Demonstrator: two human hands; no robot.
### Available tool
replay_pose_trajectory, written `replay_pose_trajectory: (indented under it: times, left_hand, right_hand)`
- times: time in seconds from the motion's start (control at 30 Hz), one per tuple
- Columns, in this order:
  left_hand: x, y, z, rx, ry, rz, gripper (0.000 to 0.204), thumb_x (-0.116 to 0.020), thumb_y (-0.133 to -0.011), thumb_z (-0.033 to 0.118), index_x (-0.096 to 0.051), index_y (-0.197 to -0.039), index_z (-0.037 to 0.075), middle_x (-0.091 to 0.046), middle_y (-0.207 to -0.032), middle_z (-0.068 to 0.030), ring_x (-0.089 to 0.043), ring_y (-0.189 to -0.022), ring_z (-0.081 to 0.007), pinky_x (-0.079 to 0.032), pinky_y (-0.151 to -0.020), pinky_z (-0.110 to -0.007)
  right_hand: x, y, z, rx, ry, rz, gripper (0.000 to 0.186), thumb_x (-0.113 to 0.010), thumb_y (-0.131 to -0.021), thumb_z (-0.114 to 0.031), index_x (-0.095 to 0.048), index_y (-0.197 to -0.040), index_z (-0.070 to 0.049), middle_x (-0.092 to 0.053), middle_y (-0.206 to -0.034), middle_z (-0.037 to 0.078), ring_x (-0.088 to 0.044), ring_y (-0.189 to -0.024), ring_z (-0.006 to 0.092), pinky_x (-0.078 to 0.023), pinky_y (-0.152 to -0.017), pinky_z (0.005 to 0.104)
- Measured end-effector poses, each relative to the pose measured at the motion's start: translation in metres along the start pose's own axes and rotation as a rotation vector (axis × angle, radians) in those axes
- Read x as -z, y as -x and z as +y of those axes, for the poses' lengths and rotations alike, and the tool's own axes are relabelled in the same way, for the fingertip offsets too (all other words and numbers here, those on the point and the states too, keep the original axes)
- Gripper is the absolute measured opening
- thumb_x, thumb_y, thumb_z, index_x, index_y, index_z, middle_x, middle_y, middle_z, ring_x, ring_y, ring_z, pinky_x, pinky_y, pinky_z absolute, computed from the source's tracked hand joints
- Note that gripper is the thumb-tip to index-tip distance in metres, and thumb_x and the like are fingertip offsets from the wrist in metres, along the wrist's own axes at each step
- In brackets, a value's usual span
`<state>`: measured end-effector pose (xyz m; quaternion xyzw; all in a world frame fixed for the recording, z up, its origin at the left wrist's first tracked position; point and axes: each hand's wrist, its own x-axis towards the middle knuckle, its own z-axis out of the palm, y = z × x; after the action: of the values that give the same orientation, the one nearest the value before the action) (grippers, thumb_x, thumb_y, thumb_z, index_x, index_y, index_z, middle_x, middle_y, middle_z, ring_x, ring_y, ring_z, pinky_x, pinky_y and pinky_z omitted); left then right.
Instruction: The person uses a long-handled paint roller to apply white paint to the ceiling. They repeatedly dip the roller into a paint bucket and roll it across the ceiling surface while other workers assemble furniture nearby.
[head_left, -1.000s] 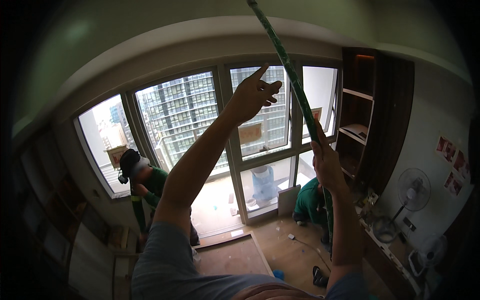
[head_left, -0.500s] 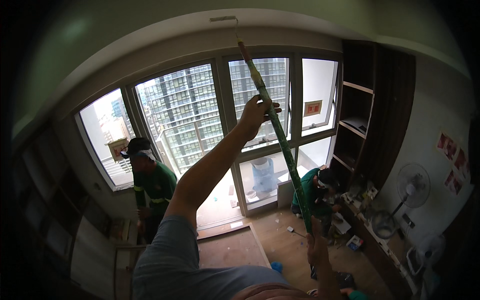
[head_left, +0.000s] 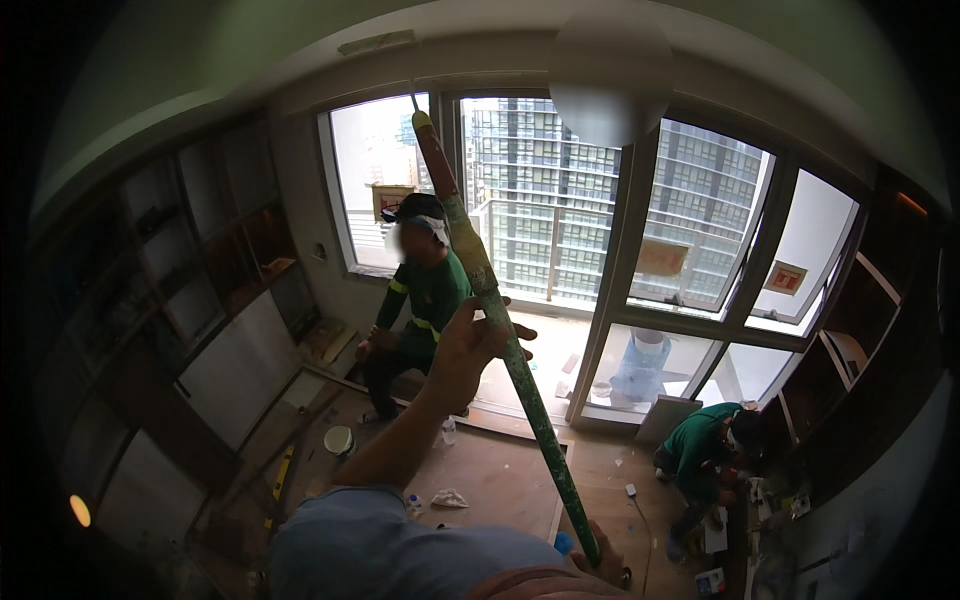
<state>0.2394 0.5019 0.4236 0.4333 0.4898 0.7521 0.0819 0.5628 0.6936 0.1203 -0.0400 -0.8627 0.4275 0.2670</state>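
Note:
A long green pole [head_left: 530, 410], flecked with pale paint, slants up and to the left before me. A thin metal rod leads from its brown upper section to a paint roller [head_left: 375, 42] at the ceiling; whether the roller touches it I cannot tell. My left hand [head_left: 472, 342] supports the pole around its middle, thumb and palm against it and some fingers stretched past it. Low in the view, my right hand [head_left: 607, 557] is closed around the pole's bottom end.
A person in a green top [head_left: 435, 285] is by the window at left; another [head_left: 705, 450] crouches at lower right. A paint bucket [head_left: 340, 440], a yellow spirit level [head_left: 284, 472] and a crumpled cloth [head_left: 450, 498] lie below. Dark shelving [head_left: 215, 240] lines the left wall.
My view has turned left, bringing more of the left shelves and floor into sight. Both hands keep hold of the pole, and my left hand is lower in the picture.

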Motion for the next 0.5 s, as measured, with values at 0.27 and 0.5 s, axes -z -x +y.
replay_pose_trajectory:
  times: [0.27,0.5]
  left_hand:
    - [0.083,0.080,-0.009,0.079,-0.194,0.425,0.024,-0.054,-0.105,0.017,-0.042,-0.122,0.005,-0.068,-0.104,-0.0171,-0.072,-0.089,-0.0216,-0.060,-0.076,-0.033]
    - [0.132,0.177,-0.075,0.501,-0.076,0.830,0.026,-0.056,-0.104,0.026,-0.047,-0.118,0.006,-0.071,-0.098,-0.0140,-0.072,-0.081,-0.0201,-0.062,-0.065,-0.033]
  right_hand:
    - [0.025,-0.065,-0.062,-0.259,0.045,-0.301,0.064,-0.086,-0.082,-0.032,-0.062,-0.136,-0.008,-0.064,-0.072,0.009,-0.058,-0.063,0.0111,-0.048,-0.061,0.0303]
    - [0.026,-0.099,-0.080,-0.474,0.081,-0.566,0.046,-0.085,-0.081,-0.027,-0.073,-0.122,-0.009,-0.067,-0.073,0.007,-0.060,-0.067,0.0129,-0.049,-0.066,0.0311]
